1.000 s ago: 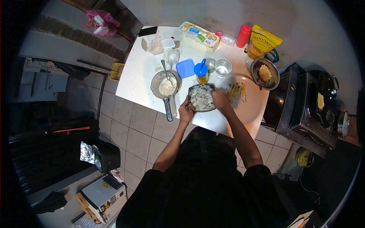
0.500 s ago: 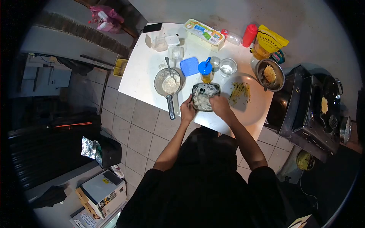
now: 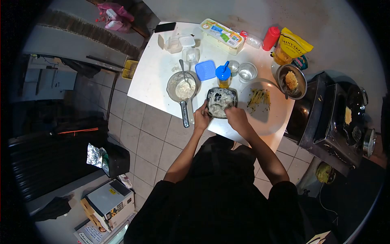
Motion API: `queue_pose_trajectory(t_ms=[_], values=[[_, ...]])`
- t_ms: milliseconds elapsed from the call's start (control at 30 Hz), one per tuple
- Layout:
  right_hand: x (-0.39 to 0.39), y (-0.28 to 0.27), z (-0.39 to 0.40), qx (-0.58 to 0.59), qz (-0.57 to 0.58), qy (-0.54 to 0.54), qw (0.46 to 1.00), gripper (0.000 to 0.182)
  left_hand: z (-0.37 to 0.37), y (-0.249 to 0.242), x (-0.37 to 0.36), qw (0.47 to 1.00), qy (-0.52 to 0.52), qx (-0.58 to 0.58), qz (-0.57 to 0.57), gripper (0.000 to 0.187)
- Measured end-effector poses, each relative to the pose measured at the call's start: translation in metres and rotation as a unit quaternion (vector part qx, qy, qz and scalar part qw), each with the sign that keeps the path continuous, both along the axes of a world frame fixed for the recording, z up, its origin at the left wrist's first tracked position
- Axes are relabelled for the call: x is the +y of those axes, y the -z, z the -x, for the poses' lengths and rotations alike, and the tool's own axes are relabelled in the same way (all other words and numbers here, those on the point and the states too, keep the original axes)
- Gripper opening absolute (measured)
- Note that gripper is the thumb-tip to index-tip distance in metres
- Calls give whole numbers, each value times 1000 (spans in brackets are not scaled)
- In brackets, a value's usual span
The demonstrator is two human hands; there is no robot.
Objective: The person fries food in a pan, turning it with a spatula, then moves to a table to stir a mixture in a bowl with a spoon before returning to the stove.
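Observation:
A dark square bowl [image 3: 209, 96] smeared with white batter stands at the table's front edge. My left hand [image 3: 201, 118] grips its left side, fingers closed on the rim. Over the bowl's lower right side, my right hand [image 3: 237, 118] is closed, its fingertips down at the batter; what it holds, if anything, I cannot make out. To the left sits a saucepan [image 3: 170, 87] with pale batter and a spoon [image 3: 182, 68] in it. A large plate [image 3: 271, 122] bearing thin yellow-green strips lies just right of my right hand.
Behind the bowl stand a blue-lidded oil bottle [image 3: 223, 77], a blue lid [image 3: 205, 70] and a clear cup [image 3: 247, 72]. An egg carton [image 3: 221, 34] lies at the back. At right are a steel bowl [image 3: 300, 91] with fried food and a stove with a black pan [image 3: 356, 95].
My right hand has shifted slightly within the bowl, and the batter is spread differently. The whole view has moved a little; my left hand keeps its hold on the bowl.

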State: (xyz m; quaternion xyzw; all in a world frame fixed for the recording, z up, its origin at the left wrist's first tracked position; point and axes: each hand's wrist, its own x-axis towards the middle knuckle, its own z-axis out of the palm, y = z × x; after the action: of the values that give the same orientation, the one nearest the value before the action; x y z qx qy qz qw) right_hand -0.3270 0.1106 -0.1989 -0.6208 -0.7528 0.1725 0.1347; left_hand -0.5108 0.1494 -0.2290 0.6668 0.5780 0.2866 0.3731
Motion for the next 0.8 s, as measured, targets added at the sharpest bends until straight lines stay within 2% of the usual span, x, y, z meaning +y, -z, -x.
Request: queue_pose_trajectory(t_ms=[67, 133, 167, 233, 267, 367, 467, 533, 633, 667, 767, 800], values=[[-1, -18, -5, 5, 5, -7, 1000, 10, -3, -9, 0, 1000, -4, -10, 14, 43], [3, -36, -11, -37, 62, 90, 993, 12, -7, -22, -3, 999, -11, -20, 31, 43], [6, -35, -15, -38, 62, 89, 993, 12, -9, -28, -4, 998, -19, -28, 44, 43], [11, -30, -24, 109, 71, 178, 975, 16, -9, -28, -4, 997, -27, -37, 55, 43], [9, -24, -22, 143, 89, 207, 964, 18, -7, -20, -3, 999, -20, -25, 33, 42], [-9, 17, 6, 195, 39, 188, 962, 26, -1, -4, 0, 1000, -2, -1, 5, 41], [-17, 22, 25, 160, 101, 251, 949, 23, -1, -10, -2, 1000, 2, -13, 12, 42], [-17, 19, 20, 136, 93, 250, 954, 21, -3, -22, -2, 997, -14, -51, 49, 45], [-13, -11, 12, 88, 95, 254, 959, 16, -1, -10, -1, 1000, -2, 1, -3, 45], [-11, -20, 8, 62, 103, 260, 958, 14, -1, -9, -1, 1000, -11, -8, 21, 44], [-2, -6, 0, 21, 65, 273, 960, 14, 0, -5, -2, 1000, -10, -15, 3, 44], [2, -3, -1, 53, 91, 274, 956, 16, 0, -5, -1, 1000, -11, -15, 2, 44]])
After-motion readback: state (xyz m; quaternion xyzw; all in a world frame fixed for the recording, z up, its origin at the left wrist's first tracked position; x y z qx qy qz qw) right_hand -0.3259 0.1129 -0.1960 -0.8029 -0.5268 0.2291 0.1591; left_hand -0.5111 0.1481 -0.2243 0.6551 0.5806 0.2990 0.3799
